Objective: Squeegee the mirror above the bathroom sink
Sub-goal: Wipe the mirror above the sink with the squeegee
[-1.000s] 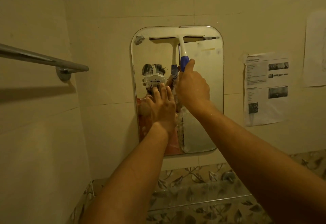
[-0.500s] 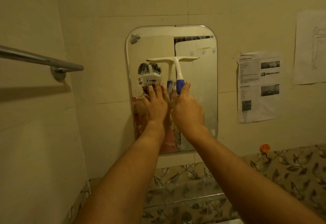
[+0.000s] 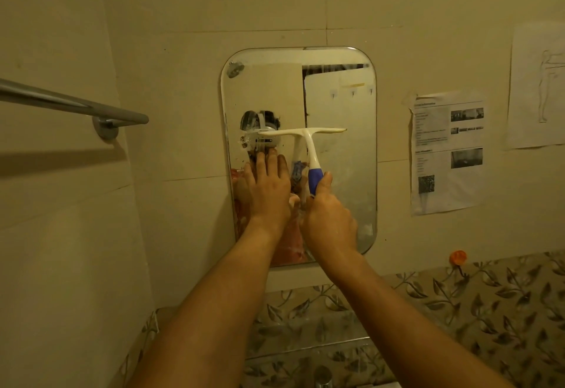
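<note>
At mid-height on the mirror (image 3: 342, 103), the squeegee (image 3: 301, 133) lies with its white blade level across the glass, its stem running down toward 5 o'clock into the blue grip. The right hand (image 3: 330, 222) is wrapped round that grip, thumb laid up along it. The left hand (image 3: 269, 188) is spread flat on the glass at about 8 o'clock from the mirror's centre, fingers straight and holding nothing, just beside the handle.

A second ago the blade sat right under the top edge; half a second ago it was a third of the way down; now it is halfway. So one downward stroke is in progress, while the left hand has stayed pressed in place.

By my reading the upper half is wiped, while the lower half is still to do. The bracing hand lies in the blade's path at 7 o'clock and would need to lift clear. The 3 o'clock strip beyond the blade's end likely needs its own pass.
</note>
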`<state>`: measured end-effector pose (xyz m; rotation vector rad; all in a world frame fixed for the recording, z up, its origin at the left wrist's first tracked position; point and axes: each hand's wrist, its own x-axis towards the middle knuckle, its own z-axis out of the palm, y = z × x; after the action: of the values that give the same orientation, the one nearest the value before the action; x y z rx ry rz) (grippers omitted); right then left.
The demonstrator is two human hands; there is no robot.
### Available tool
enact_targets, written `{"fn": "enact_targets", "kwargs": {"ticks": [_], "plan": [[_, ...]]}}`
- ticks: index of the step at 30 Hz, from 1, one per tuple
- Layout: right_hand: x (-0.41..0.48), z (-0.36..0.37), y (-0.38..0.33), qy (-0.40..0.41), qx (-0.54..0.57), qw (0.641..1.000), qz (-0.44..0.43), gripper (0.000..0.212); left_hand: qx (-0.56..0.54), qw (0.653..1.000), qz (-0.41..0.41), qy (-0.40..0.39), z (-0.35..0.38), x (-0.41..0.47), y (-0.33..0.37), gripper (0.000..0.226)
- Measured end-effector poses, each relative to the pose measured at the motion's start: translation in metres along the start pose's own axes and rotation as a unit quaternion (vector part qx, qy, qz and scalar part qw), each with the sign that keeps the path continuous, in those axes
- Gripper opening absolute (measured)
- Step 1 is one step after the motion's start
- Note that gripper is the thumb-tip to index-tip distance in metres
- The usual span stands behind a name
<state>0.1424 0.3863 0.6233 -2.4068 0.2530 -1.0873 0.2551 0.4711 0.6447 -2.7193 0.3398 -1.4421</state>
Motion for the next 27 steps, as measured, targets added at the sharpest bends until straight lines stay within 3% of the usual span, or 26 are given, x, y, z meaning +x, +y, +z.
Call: {"fn": "enact_targets", "kwargs": {"ticks": [15, 22, 27], "plan": [[-0.011, 0.006, -0.003, -0.021, 0.018, 0.999, 0.020, 0.078, 0.030, 0.999, 0.013, 0.009, -0.003, -0.032, -0.037, 0.092], [0.000, 0.005, -0.028, 0.052, 0.106, 0.990, -0.077, 0.071, 0.019, 1.000, -0.003, -0.009, 0.002, -0.030, -0.038, 0.091], [0.046, -0.014, -0.073, 0.065, 0.177, 0.977, -0.104, 0.065, -0.004, 1.000, -0.010, 0.028, 0.009, -0.028, -0.036, 0.077]]}}
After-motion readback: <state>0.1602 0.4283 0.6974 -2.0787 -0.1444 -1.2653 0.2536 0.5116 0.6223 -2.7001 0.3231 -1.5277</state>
